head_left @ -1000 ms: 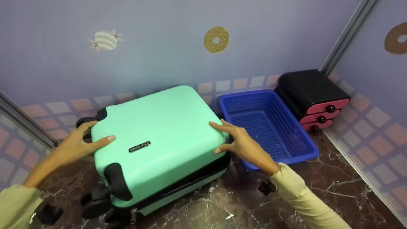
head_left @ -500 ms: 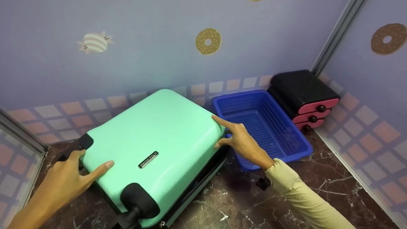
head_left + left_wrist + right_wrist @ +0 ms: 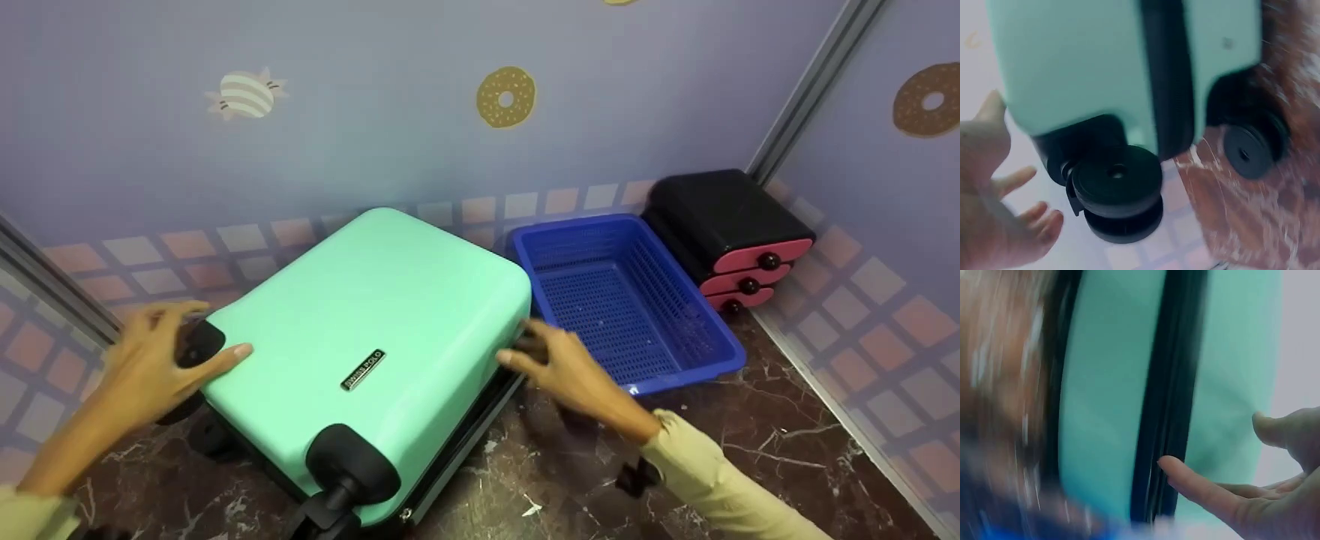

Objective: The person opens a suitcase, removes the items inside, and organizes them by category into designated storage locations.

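Observation:
A mint-green hard-shell suitcase [image 3: 360, 300] lies flat on the floor, its wheels toward the left and front. My left hand [image 3: 154, 360] is at its left corner, fingers spread above a black wheel [image 3: 1117, 174] and thumb tip at the shell's edge. In the left wrist view that hand [image 3: 999, 202] is beside the shell, its fingers loosely bent and holding nothing. My right hand [image 3: 566, 371] is at the right front corner. Its index finger reaches the black zipper band [image 3: 1165, 394] in the right wrist view, thumb apart beside the shell.
A blue plastic basket [image 3: 724, 360] stands right of the suitcase. Beyond it, a black drawer box [image 3: 731, 214] with pink drawer fronts sits in the corner. A patterned wall [image 3: 375, 135] rises close behind, above the dark marbled floor [image 3: 585, 480].
The suitcase has turned on the floor, its wheeled front corner swinging right and toward me. My right hand has slid from the top edge down to the side; my left fingers have lifted from the corner.

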Demonstrator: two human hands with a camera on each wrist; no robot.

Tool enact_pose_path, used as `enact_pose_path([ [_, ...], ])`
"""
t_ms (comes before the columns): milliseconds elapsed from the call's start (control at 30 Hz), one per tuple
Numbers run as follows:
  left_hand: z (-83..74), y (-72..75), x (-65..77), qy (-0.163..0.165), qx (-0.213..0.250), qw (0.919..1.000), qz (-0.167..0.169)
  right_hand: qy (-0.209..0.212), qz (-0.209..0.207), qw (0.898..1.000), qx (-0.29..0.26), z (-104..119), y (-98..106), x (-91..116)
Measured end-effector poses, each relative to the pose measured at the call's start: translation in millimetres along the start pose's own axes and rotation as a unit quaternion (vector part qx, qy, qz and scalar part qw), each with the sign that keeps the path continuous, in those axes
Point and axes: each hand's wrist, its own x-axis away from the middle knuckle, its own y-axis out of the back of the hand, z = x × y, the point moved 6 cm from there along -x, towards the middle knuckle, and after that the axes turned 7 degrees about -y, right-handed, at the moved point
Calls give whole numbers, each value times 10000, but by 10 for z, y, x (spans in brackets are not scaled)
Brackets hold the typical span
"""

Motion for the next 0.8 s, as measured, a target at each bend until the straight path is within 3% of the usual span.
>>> enact_pose_path([
  [100,48,-88,-134,-118,617,9950,777,-305,447,9980,-334,45,-202,195],
  [167,47,-116,-169,-185,855,9908,1030,-347,583,9966,-471,87,-313,254],
  [300,42,-110,-125,-84,799,9910,1072,-473,533,9960,-531,155,-438,240],
  [467,-29,-127,-2,304,180,9931,1116,-431,370,9970,-524,147,-389,75],
  [700,-177,-142,270,519,-405,9928,1003,-177,765,9840,-1597,23,-215,-290],
  [800,-247,-125,395,498,-451,9925,1022,-122,841,9817,-1703,4,-147,-466],
])
